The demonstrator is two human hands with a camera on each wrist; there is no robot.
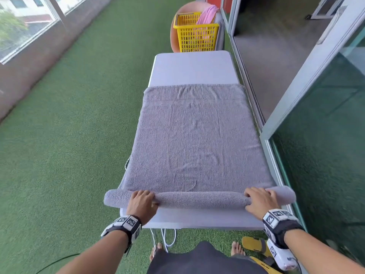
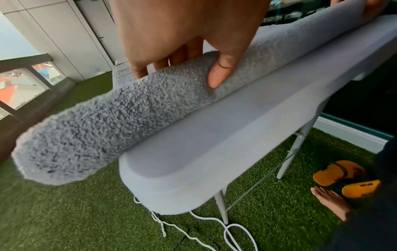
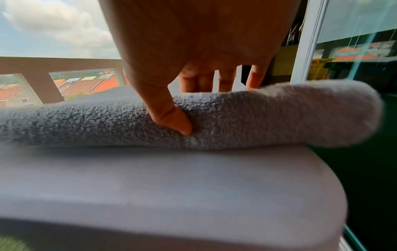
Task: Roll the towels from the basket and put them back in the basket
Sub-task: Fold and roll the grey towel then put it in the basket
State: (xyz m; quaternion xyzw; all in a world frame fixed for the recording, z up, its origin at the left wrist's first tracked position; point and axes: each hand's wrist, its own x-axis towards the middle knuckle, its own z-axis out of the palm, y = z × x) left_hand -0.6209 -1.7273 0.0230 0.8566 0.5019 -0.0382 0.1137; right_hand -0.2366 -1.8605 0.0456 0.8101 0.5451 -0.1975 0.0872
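Observation:
A grey towel [image 1: 195, 135] lies spread over a white folding table [image 1: 192, 68], its near end wound into a roll [image 1: 197, 198] along the table's front edge. My left hand [image 1: 141, 202] grips the roll [image 2: 120, 108] near its left end, fingers over the top and thumb on the near side. My right hand [image 1: 260, 200] grips the roll [image 3: 236, 117] near its right end the same way. Both roll ends overhang the table sides. A yellow basket [image 1: 195, 32] stands beyond the table's far end, with a pink towel [image 1: 207, 13] draped over its rim.
Green artificial turf [image 1: 79, 135] covers the floor on the left. A glass sliding door and its frame [image 1: 308, 107] run close along the table's right side. White cords [image 2: 214, 227] lie under the table, and yellow sandals [image 2: 348, 178] sit by my bare feet.

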